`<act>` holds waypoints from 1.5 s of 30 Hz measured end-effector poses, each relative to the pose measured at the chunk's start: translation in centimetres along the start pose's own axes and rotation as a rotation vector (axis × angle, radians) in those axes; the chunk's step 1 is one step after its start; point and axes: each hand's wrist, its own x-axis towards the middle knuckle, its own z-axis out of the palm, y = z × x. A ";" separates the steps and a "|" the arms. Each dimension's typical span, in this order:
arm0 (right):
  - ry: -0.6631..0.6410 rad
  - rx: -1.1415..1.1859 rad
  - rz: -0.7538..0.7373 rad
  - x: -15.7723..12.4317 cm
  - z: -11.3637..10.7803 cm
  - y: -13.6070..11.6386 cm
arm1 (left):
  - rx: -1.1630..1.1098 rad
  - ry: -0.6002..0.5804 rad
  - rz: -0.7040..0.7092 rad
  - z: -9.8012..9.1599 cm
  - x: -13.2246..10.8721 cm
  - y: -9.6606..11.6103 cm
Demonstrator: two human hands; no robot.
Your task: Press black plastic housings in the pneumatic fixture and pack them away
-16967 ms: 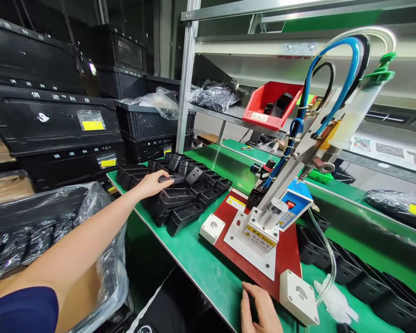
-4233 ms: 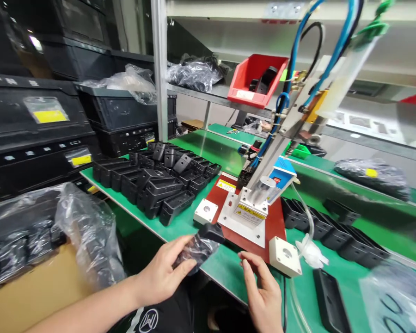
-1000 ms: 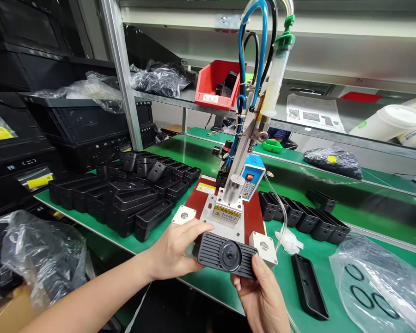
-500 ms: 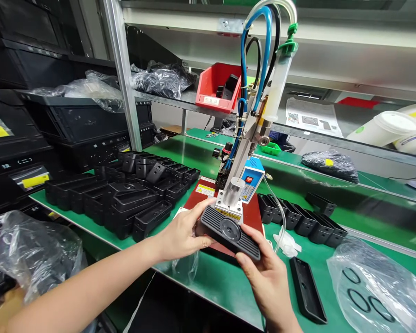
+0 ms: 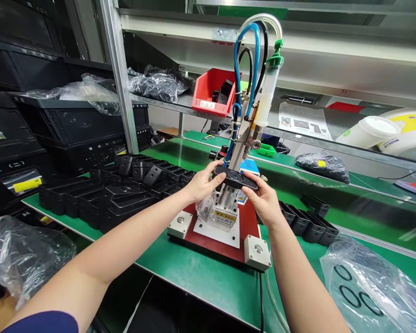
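A black ribbed housing (image 5: 236, 176) with a round recess in its middle is held between my two hands, over the metal fixture of the dispensing machine (image 5: 225, 201). My left hand (image 5: 205, 182) grips its left end, and my right hand (image 5: 263, 198) grips its right end. The machine has a red base with a button box at each front corner, blue and black hoses and a clear syringe above. Whether the housing rests on the fixture is hard to tell, since it covers the fixture's top.
Many black housings (image 5: 125, 199) are piled on the left of the green table (image 5: 201, 277). More housings (image 5: 312, 226) stand in a row at right. A clear bag (image 5: 367, 282) with black rings lies front right. The shelf holds a red bin (image 5: 211, 92) and a white cup (image 5: 364, 132).
Both hands have moved the housing up and away, from in front of the machine to above its fixture. The machine's base and button boxes now show.
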 end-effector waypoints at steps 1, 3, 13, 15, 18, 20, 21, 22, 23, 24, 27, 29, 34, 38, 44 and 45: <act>-0.004 0.006 0.026 0.3 -0.1 0.3 | -0.025 0.010 -0.028 0.4 0.2 -0.4; -0.020 0.007 0.085 0.5 -0.2 0.6 | -0.053 0.028 -0.078 1.1 0.2 -0.9; -0.053 -0.042 0.025 -0.4 -0.4 -0.1 | -0.001 0.059 -0.139 1.8 -0.1 -0.3; -0.018 -0.134 -0.044 -0.8 -0.2 -0.2 | -0.054 0.050 -0.118 2.1 0.2 -0.8; 0.051 -0.272 -0.144 -1.5 0.4 -0.2 | -0.199 0.034 -0.076 2.5 0.5 -1.7; 0.067 -0.308 -0.166 -1.8 0.7 0.0 | -0.264 0.020 -0.078 2.6 0.7 -2.0; 0.058 -0.307 -0.167 -1.9 0.8 0.1 | -0.279 0.011 -0.088 2.7 0.8 -2.2; 0.049 -0.297 -0.168 -1.9 0.9 0.3 | -0.286 0.007 -0.098 2.7 0.8 -2.2; 0.040 -0.281 -0.168 -2.0 1.0 0.5 | -0.289 0.008 -0.105 2.8 0.8 -2.2; 0.036 -0.265 -0.169 -2.0 1.0 0.7 | -0.290 0.018 -0.106 2.8 0.7 -2.2; 0.059 -0.240 -0.157 -2.1 1.1 1.1 | -0.286 0.078 -0.086 3.1 0.5 -2.0; 0.070 -0.215 -0.138 -2.0 1.1 1.1 | -0.260 0.108 -0.080 3.3 0.2 -1.8; -0.003 -0.068 -0.007 -1.4 0.4 0.8 | -0.122 0.148 -0.160 3.3 -0.9 -0.8; -0.032 -0.050 0.057 -1.1 0.1 0.3 | 0.019 0.127 -0.201 2.9 -1.3 0.2; 0.026 -0.176 0.035 -4.2 -0.9 1.5 | 0.225 0.376 0.048 2.3 -6.6 -1.1; 0.077 -0.191 0.048 -5.2 -1.5 2.0 | 0.235 0.405 0.133 2.3 -8.4 -1.8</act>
